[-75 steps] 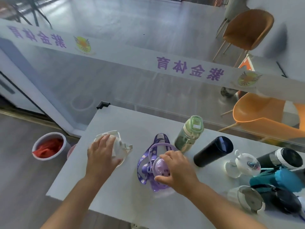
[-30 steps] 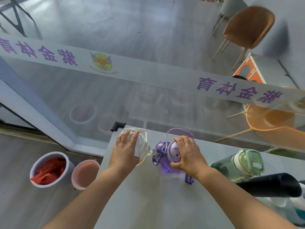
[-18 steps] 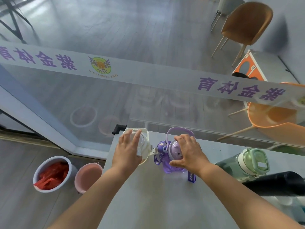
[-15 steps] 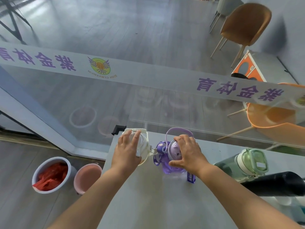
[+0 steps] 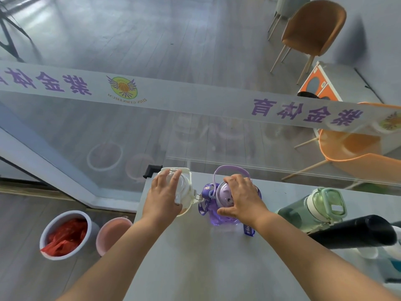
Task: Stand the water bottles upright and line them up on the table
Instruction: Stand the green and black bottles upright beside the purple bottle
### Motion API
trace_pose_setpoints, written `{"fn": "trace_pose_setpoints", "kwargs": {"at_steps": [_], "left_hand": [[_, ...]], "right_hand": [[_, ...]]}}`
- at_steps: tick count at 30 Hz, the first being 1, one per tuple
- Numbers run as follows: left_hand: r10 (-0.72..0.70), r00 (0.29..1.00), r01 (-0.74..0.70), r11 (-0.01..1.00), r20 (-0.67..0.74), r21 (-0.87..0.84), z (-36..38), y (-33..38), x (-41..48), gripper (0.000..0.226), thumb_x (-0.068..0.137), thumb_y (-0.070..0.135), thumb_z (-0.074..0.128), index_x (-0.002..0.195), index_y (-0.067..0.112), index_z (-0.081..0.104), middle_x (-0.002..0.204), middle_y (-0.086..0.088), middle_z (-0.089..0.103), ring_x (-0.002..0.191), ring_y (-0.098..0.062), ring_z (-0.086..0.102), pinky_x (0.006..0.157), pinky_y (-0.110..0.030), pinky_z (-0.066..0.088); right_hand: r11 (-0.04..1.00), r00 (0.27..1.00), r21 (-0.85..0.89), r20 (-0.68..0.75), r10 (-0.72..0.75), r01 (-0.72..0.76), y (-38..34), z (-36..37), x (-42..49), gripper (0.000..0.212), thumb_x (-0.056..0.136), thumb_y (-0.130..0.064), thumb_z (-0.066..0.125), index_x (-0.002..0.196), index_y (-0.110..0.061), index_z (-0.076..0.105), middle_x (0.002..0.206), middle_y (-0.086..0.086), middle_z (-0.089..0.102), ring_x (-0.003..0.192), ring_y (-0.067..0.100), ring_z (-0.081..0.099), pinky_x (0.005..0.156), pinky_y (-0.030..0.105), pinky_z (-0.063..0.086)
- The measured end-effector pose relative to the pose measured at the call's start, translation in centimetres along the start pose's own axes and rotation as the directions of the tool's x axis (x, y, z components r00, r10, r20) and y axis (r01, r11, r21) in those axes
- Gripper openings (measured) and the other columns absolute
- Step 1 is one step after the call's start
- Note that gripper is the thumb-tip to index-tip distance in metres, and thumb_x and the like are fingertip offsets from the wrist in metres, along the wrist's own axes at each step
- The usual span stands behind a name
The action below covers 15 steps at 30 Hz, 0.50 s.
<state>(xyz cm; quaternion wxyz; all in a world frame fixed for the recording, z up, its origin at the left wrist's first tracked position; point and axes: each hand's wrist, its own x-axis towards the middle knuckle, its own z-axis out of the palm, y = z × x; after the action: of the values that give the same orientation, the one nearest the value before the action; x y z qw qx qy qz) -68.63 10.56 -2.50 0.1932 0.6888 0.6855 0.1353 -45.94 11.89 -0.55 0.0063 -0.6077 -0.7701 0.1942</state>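
Observation:
A white bottle (image 5: 184, 187) stands upright at the far left corner of the grey table (image 5: 195, 257), and my left hand (image 5: 162, 195) grips its lid from above. Right beside it stands a purple bottle (image 5: 223, 200) with a loop handle and a strap; my right hand (image 5: 240, 197) clasps its top. The two bottles almost touch. A green bottle (image 5: 314, 207) and a black bottle (image 5: 355, 233) lie on their sides at the right.
A glass partition (image 5: 195, 127) with a white printed band runs along the table's far edge. On the floor to the left stand a grey bin (image 5: 65, 233) with red bags and a pink bin (image 5: 112, 233). Chairs (image 5: 312, 29) are behind the glass.
Both hands carried the white and purple bottles from mid-table to the far left corner and stood them side by side. In the last half second hardly anything moved.

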Motion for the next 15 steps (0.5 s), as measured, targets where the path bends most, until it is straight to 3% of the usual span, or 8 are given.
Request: {"fn": "trace_pose_setpoints", "kwargs": {"at_steps": [15], "left_hand": [[0.015,1.0,-0.015,0.999,-0.01,-0.034,-0.07,-0.1,-0.18,0.087,0.07,0.014,0.07,0.141,0.028,0.021,0.147,-0.002,0.017,0.134,-0.024,0.013,0.107,-0.036,0.03]], "right_hand": [[1.0,1.0,0.011,-0.017,0.023,-0.022,-0.52,-0.08,-0.33,0.085,0.065,-0.044,0.076,0.134,-0.023,0.032,0.133,0.001,0.036,0.118,0.023,0.033,0.1,0.035,0.037]]}}
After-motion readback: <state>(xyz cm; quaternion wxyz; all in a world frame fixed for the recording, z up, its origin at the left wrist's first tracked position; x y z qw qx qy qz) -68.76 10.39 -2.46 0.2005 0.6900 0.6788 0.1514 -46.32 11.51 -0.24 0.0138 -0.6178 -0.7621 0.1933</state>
